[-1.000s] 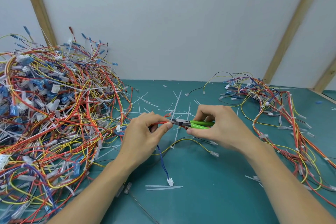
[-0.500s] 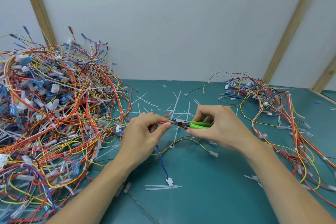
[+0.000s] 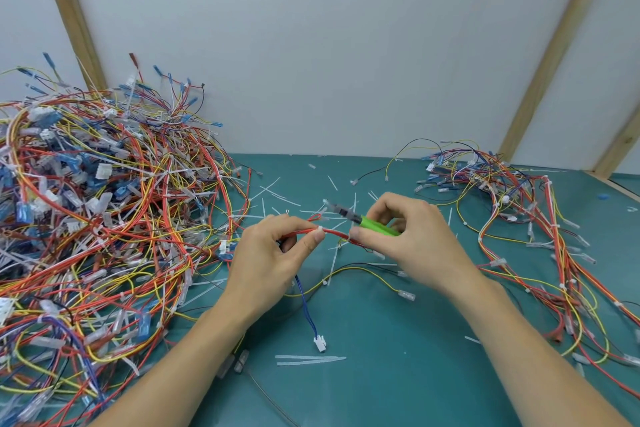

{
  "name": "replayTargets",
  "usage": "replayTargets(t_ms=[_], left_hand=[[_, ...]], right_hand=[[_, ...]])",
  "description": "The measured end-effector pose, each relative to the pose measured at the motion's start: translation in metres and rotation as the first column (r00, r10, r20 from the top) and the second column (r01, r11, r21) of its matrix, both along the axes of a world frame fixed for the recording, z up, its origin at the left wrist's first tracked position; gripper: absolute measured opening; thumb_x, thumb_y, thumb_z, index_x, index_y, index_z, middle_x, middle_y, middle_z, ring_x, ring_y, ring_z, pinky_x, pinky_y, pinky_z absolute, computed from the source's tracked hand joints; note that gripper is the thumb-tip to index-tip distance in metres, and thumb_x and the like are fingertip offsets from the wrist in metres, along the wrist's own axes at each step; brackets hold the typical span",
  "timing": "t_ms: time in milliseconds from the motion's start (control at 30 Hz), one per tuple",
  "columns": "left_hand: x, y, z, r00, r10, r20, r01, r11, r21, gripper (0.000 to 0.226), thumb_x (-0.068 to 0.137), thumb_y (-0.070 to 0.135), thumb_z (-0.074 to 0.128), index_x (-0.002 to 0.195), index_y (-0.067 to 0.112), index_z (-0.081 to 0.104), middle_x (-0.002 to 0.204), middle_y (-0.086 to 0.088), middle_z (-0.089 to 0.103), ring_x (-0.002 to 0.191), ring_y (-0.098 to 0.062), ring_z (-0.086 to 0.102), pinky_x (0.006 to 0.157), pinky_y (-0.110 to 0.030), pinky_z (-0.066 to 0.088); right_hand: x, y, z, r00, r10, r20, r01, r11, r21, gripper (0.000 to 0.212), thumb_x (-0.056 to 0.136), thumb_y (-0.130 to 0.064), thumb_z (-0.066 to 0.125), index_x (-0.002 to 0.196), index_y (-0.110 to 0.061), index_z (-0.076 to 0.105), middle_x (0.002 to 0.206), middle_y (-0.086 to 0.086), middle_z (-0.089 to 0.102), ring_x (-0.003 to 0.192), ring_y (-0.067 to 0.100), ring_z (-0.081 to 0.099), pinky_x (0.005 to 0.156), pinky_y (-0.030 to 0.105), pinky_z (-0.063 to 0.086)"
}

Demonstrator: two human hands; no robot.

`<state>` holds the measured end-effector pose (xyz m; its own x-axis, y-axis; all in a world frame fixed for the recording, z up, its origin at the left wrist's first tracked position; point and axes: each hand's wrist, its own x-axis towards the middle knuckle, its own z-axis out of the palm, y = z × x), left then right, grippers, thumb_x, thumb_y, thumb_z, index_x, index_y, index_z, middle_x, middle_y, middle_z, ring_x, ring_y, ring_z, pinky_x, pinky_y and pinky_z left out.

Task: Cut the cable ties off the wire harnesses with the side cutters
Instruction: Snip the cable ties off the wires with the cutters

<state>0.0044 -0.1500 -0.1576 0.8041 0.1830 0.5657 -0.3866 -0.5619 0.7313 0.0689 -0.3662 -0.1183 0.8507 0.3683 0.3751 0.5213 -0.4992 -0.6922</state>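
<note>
two hands work above the bench (image 3: 381, 374): left hand (image 3: 273, 253) pinches the limp red harness (image 3: 332, 234) beside its white cable tie (image 3: 319, 228); right hand (image 3: 412, 239) grips the side cutters (image 3: 360, 218). light, floppy wire; hold close to the tie.

A big wire heap (image 3: 97, 218) is crowding the left, a smaller tangle (image 3: 540, 236) the right (trimmings between); bare mat (image 3: 398, 385) is lying open in front.

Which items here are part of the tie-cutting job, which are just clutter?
In use: side cutters in right hand; red harness pinched by left hand; big wire pile.
Lying about: cut tie scraps; smaller wire pile; blue lead.
</note>
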Motion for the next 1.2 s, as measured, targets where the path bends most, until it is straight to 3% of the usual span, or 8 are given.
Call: replayTargets(t_ms=[100,233,367,567,667,767,1000,1200], left_hand=[[-0.002,0.000,0.002,1.000,-0.010,-0.011,0.009,0.999,-0.033,0.013,0.087,0.039,0.072,0.087,0.028,0.078,0.057,0.007,0.044,0.060,-0.011,0.041,0.060,-0.023,0.032],[-0.003,0.000,0.006,1.000,-0.022,-0.014,0.021,0.999,-0.044,0.010,0.089,0.033,0.072,0.089,0.025,0.078,0.067,-0.006,0.056,0.062,-0.012,0.044,0.063,-0.030,0.037],[-0.003,-0.001,0.009,1.000,0.018,0.019,-0.017,1.000,-0.020,0.006,0.089,0.024,0.074,0.091,0.021,0.078,0.066,0.003,0.054,0.066,-0.012,0.048,0.067,-0.025,0.037],[-0.004,0.005,0.011,0.991,0.127,0.037,-0.130,0.984,0.124,0.012,0.087,0.029,0.077,0.098,0.027,0.078,0.092,0.008,0.060,0.095,-0.013,0.056,0.086,-0.038,0.045],[-0.006,0.002,0.014,0.958,0.247,0.143,-0.281,0.901,0.332,0.023,0.086,0.039,0.075,0.106,0.030,0.075,0.112,0.003,0.058,0.109,-0.020,0.052,0.095,-0.044,0.041],[-0.008,-0.002,0.018,0.936,0.198,0.292,-0.309,0.861,0.405,0.030,0.086,0.042,0.070,0.110,0.026,0.074,0.121,0.003,0.060,0.117,-0.020,0.052,0.103,-0.038,0.037],[-0.012,-0.012,0.019,0.977,0.115,0.182,-0.182,0.895,0.408,0.023,0.091,0.040,0.064,0.105,0.023,0.070,0.101,0.013,0.067,0.095,-0.012,0.063,0.090,-0.029,0.043],[-0.014,-0.010,0.022,0.970,0.213,0.114,-0.241,0.898,0.368,0.025,0.086,0.057,0.064,0.097,0.035,0.072,0.066,0.013,0.051,0.062,-0.005,0.047,0.061,-0.024,0.036]], right_hand=[[0.002,0.004,-0.001,0.989,-0.025,-0.144,0.049,0.985,0.164,0.017,0.081,-0.030,0.083,0.077,-0.025,0.067,0.076,-0.004,0.071,0.064,0.017,0.062,0.067,0.031,0.051],[0.005,0.005,-0.002,0.956,0.051,-0.288,0.008,0.980,0.200,0.018,0.082,0.001,0.072,0.086,-0.015,0.066,0.086,-0.009,0.079,0.067,0.006,0.066,0.064,0.018,0.049],[0.001,0.011,-0.008,0.943,0.070,-0.324,-0.016,0.986,0.166,0.018,0.082,-0.004,0.077,0.086,-0.015,0.064,0.086,-0.009,0.080,0.070,0.008,0.066,0.077,0.033,0.054],[-0.004,0.019,-0.012,0.953,0.054,-0.299,0.011,0.978,0.210,0.024,0.084,-0.007,0.079,0.084,-0.020,0.059,0.082,-0.003,0.078,0.061,0.008,0.052,0.064,0.025,0.044],[-0.006,0.020,-0.012,0.961,0.041,-0.274,0.026,0.972,0.235,0.025,0.083,-0.006,0.079,0.085,-0.020,0.059,0.080,0.001,0.077,0.064,0.013,0.054,0.067,0.030,0.046],[-0.008,0.022,-0.011,0.971,0.040,-0.235,0.022,0.966,0.258,0.026,0.083,-0.006,0.079,0.086,-0.020,0.058,0.078,0.003,0.076,0.067,0.016,0.056,0.071,0.036,0.049],[-0.015,0.029,-0.013,0.986,0.048,-0.157,0.001,0.954,0.300,0.027,0.084,-0.006,0.078,0.087,-0.021,0.056,0.078,0.008,0.074,0.076,0.033,0.063,0.075,0.046,0.053],[-0.022,0.034,-0.013,0.995,0.087,-0.046,-0.069,0.951,0.302,0.027,0.085,-0.007,0.078,0.087,-0.023,0.056,0.075,-0.002,0.071,0.066,0.011,0.059,0.060,0.018,0.046]])
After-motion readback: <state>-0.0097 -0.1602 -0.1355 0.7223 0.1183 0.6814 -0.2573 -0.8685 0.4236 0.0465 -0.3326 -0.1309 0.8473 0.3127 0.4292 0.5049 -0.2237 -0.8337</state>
